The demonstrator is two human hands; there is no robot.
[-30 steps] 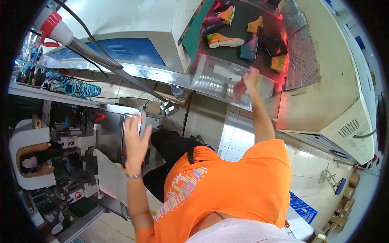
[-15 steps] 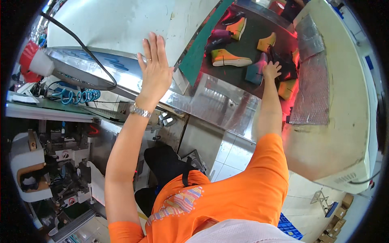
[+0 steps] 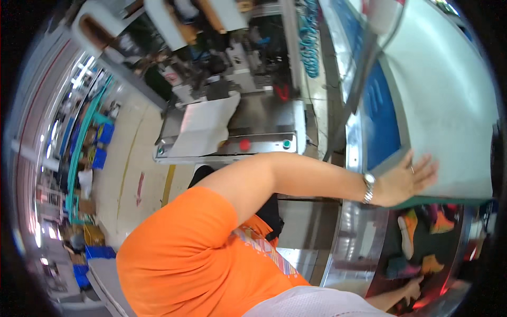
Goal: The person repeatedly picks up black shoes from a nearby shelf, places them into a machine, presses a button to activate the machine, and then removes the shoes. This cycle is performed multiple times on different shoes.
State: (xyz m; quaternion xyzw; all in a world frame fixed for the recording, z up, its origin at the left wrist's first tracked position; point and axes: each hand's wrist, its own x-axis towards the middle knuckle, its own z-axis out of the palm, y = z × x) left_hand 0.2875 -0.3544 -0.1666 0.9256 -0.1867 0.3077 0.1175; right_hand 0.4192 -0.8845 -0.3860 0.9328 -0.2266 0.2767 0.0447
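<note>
Head view: looking down past orange shirt (image 3: 195,253), bent forearm crossing middle.
Left hand (image 3: 396,186): at lower edge of pale machine casing (image 3: 449,116), fingers spread wide, holding nothing; silver watch (image 3: 368,187) on wrist.
Right hand (image 3: 411,290): low at right, near shoes; fingers partly extended, small and blurred, cannot tell if gripping.
Shoes: lying on dark bed (image 3: 423,243) under casing edge; orange-yellow shoe (image 3: 407,232) nearest casing's corner, blue-purple shoe (image 3: 402,268) and yellow shoe (image 3: 433,264) closer to right hand.
Table (image 3: 264,119): metal, white sheet (image 3: 206,127) on top, red button (image 3: 244,145) along front.
Beyond: blue coiled hose (image 3: 308,50) right of table; blue bins far left.
</note>
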